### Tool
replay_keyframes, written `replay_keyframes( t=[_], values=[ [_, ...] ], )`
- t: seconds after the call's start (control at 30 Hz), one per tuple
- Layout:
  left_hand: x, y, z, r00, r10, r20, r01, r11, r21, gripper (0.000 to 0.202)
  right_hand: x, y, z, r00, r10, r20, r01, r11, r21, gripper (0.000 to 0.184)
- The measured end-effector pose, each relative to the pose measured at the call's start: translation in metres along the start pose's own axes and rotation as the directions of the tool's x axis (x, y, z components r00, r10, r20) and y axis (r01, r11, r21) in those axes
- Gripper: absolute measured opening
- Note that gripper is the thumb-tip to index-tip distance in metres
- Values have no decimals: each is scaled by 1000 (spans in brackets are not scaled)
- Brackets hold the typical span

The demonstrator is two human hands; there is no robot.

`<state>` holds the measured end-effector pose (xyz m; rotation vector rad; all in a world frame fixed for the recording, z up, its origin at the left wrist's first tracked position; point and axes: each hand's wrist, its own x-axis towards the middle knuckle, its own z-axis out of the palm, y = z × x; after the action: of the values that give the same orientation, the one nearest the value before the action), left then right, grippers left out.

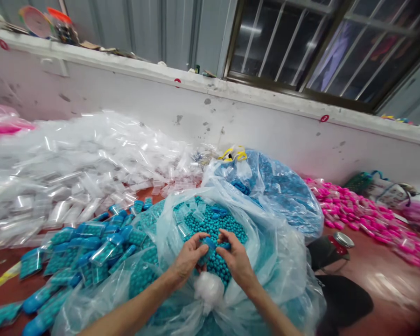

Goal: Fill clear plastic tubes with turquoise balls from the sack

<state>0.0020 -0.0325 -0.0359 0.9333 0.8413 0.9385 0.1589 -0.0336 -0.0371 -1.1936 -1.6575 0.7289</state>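
My left hand (192, 255) is closed around a small clear container with teal and blue in it (209, 246), partly hidden by the fingers. Beside it, the thumb and bent fingers of my right hand (235, 256) come together over a small blue piece that I cannot make out. Both hands are above a large open plastic bag (266, 228) full of teal beads (221, 263). Several clear empty containers (198, 212) lie on the beads at the far side. A whitish, bunched plastic lump (209, 287) sits below my hands.
Blue-capped containers filled with teal beads (91, 242) are heaped at the left. Behind them spreads a large pile of clear empty containers (101, 154). A blue plastic bag (283, 191) stands beyond, with pink containers (364, 210) and a silver-lidded jar (343, 240) on the right.
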Motion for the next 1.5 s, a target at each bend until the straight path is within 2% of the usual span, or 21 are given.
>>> replay_keyframes(
  t=[0.03, 0.1, 0.13, 0.2, 0.33, 0.4, 0.5, 0.53, 0.6, 0.73, 0.87, 1.0, 1.07, 1.13, 1.2, 1.27, 1.33, 1.37, 1.4, 1.47, 1.5],
  values=[
    [0, 2, -1, 1000, 3, 26, -4, 999, 35, 50, 5, 0, 0, 995, 99, -20, -97, 993, 72, 36],
    [0, 6, -2, 999, 2, 50, -5, 997, 74, 49, 13, -1, -1, 964, 262, 37, -264, 942, 205, 35],
    [0, 7, -1, 999, 0, 51, -5, 995, 97, 46, 16, -3, -1, 947, 305, 97, -320, 915, 246, 32],
    [-1, 9, 1, 1000, -7, 25, 3, 986, 166, 40, 18, -10, -1, 931, 304, 201, -349, 903, 249, 26],
    [-2, 11, 6, 997, -13, -71, 31, 968, 251, 38, 11, -26, -3, 947, 177, 268, -199, 978, 59, 24],
    [-2, 14, 7, 994, 21, -103, 5, 969, 248, 43, 7, -31, 0, 942, 150, 299, -144, 989, -43, 42],
    [-1, 17, 7, 986, 118, -119, -92, 974, 209, 43, 2, -32, 10, 929, 143, 341, -77, 977, -200, 84],
    [-1, 17, 6, 982, 148, -121, -123, 973, 193, 41, 1, -32, 14, 930, 134, 343, -48, 968, -248, 89],
    [0, 14, 5, 979, 168, -112, -148, 975, 166, 35, -1, -33, 23, 947, 99, 307, 5, 948, -318, 82],
    [-1, 6, 6, 983, 141, -121, -123, 982, 146, 29, -5, -39, 33, 981, -29, 190, 104, 912, -396, 61],
    [-1, 3, 12, 968, 135, -211, -92, 975, 203, 21, -11, -32, 36, 980, -134, 144, 183, 888, -422, 64],
    [0, 0, 15, 958, 206, -201, -135, 938, 320, 12, -18, -23, 39, 987, -136, 89, 161, 888, -430, 68],
    [-1, 1, 14, 948, 244, -203, -147, 905, 400, 9, -19, -25, 41, 988, -108, 113, 145, 906, -398, 68],
    [-5, 7, 9, 939, 280, -198, -157, 865, 477, 9, -17, -31, 43, 979, -77, 189, 138, 932, -335, 68],
    [-14, 21, -4, 936, 314, -161, -168, 798, 578, 12, -13, -35, 43, 953, -55, 298, 136, 957, -257, 73],
    [-29, 42, -27, 936, 322, -140, -131, 691, 710, 18, -8, -32, 40, 929, -39, 367, 124, 970, -210, 76],
    [-49, 65, -58, 930, 310, -198, 1, 536, 844, 26, 0, -19, 33, 934, -8, 358, 103, 963, -249, 64],
    [-60, 76, -75, 921, 309, -239, 89, 429, 899, 29, 4, -10, 29, 944, 6, 330, 98, 950, -296, 53],
    [-70, 85, -92, 904, 323, -281, 186, 294, 937, 31, 9, 0, 24, 955, 9, 297, 101, 930, -353, 42],
    [-85, 98, -117, 802, 498, -330, 365, 29, 930, 37, 23, 20, 14, 971, -25, 238, 133, 882, -453, 28],
    [-88, 101, -125, 761, 572, -307, 419, -71, 905, 41, 32, 29, 10, 975, -49, 218, 153, 856, -494, 26]
  ],
)
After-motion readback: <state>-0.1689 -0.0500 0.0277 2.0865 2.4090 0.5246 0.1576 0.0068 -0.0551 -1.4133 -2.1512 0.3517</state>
